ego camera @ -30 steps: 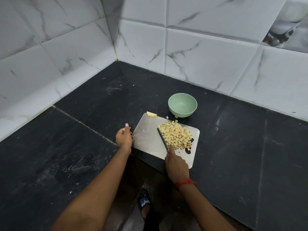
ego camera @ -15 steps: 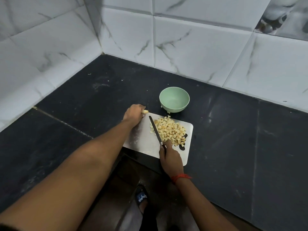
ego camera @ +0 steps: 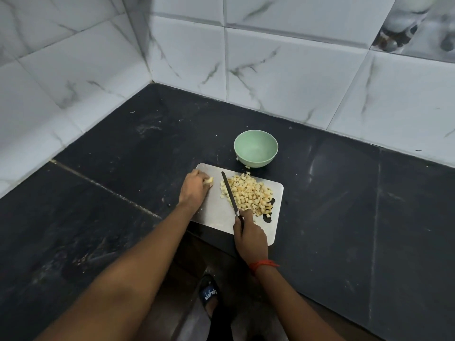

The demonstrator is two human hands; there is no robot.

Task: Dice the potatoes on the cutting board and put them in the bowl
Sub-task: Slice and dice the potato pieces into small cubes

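White marble-veined wall tiles (ego camera: 283, 70) meet in a corner behind a black stone counter (ego camera: 98, 217). A pale cutting board (ego camera: 216, 212) lies at the counter's near edge, its handle slot at the near right corner. Just beyond its far edge stands a green bowl (ego camera: 261, 163), upright and apart from the board; no potato shows inside it.

The diced potato (ego camera: 248, 193) sits in a heap on the right half of the board, reaching to the handle slot. A few stray cubes (ego camera: 247, 167) lie on the counter at the foot of the bowl.

The right hand (ego camera: 250, 232) is at the board's near edge, its fingers clenched round the handle of a knife (ego camera: 229, 190). The blade points away from the person and lies along the left side of the heap.

The left hand (ego camera: 194, 187) rests on the board's far left corner, fingers curled around an uncut potato piece (ego camera: 209, 180), which pokes out toward the knife.

A red thread (ego camera: 262, 264) circles the right wrist. Below the counter edge a foot in a black sandal (ego camera: 208, 292) shows on the floor.
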